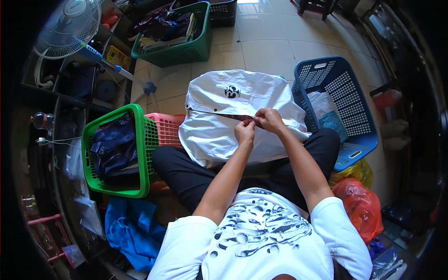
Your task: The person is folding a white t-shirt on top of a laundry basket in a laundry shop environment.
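Note:
A white cloth item [217,133], which looks like a garment, lies spread in front of my crossed legs. It bears a round black printed emblem. A slit edged with dark snaps or buttons runs across its middle, and reddish-brown patterned fabric [236,117] shows inside. Toward the right end of this slit, my left hand [245,131] pinches the edge between thumb and fingers. My right hand [270,120] grips the same edge just beside it, the fingertips of both hands almost touching. Whatever small fastener may lie between the fingers is hidden.
To the left stand a bright green basket [144,182] of dark cloth and a pink basket [164,130]. A blue basket [364,140] tilts at the right, near a red plastic bag [360,206]. Farther off are a dark green basket [189,54] and a standing fan [70,28].

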